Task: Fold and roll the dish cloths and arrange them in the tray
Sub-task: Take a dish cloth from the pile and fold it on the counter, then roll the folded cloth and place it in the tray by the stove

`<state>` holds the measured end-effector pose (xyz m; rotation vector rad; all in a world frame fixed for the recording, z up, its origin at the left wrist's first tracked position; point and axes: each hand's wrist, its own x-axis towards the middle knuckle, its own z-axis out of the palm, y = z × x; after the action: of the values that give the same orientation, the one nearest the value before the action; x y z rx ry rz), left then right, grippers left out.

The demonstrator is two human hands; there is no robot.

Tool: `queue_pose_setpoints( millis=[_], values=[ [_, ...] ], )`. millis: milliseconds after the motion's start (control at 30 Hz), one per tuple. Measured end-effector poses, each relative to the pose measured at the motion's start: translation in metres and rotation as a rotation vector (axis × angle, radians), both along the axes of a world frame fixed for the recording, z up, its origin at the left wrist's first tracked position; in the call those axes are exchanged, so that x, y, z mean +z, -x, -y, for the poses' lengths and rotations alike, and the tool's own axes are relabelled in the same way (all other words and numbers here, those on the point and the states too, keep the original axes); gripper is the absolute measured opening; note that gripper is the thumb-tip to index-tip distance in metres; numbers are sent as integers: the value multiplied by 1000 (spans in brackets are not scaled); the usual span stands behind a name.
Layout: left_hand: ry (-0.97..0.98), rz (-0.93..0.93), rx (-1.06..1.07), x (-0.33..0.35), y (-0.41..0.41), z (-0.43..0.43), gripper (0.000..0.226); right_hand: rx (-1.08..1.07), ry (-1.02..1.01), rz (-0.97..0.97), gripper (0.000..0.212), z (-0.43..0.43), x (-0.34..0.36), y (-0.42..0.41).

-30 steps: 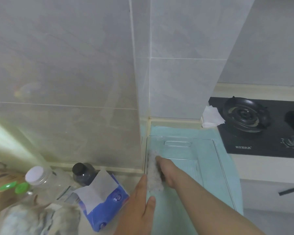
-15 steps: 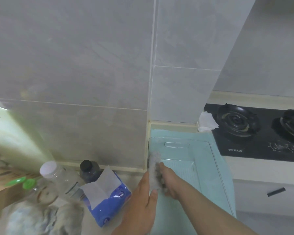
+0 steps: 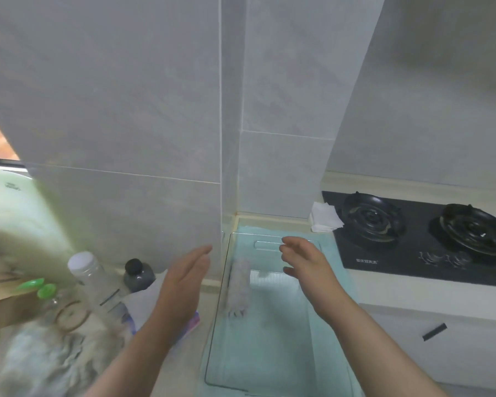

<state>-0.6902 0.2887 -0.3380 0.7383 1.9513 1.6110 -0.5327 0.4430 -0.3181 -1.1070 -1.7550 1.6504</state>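
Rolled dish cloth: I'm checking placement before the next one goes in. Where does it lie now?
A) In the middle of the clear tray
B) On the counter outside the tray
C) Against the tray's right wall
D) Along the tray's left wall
D: the rolled dish cloth lies lengthwise beside the left wall of the clear tray, and the rest of the tray floor is bare.

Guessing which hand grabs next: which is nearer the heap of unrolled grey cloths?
Left. The left hand is open over the tissue pack, just right of the cloth heap; the right hand is farther right, open over the clear tray.
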Motion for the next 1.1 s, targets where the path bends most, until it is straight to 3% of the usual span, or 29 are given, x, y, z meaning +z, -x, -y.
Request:
queue_pose_setpoints(
  millis=[133,267,400,567,767,1100],
  values=[
    [-26,-38,78,19,-30,8,32,60,-29,-59,23,-7,15,-22],
    [-72,-26,251,33,-78,22,46,198,-35,-99,25,-10,28,-53],
    [-158,-28,457,40,-142,45,31,353,-54,-126,26,-10,35,-94],
    [-133,-78,573,50,-223,96,34,595,-140,-134,20,19,48,-129],
    [-14,-166,768,76,-312,194,63,919,-246,-178,28,101,68,-152],
    [-27,-200,1211,84,-455,386,48,1382,-302,-292,28,318,87,-203]
  ],
)
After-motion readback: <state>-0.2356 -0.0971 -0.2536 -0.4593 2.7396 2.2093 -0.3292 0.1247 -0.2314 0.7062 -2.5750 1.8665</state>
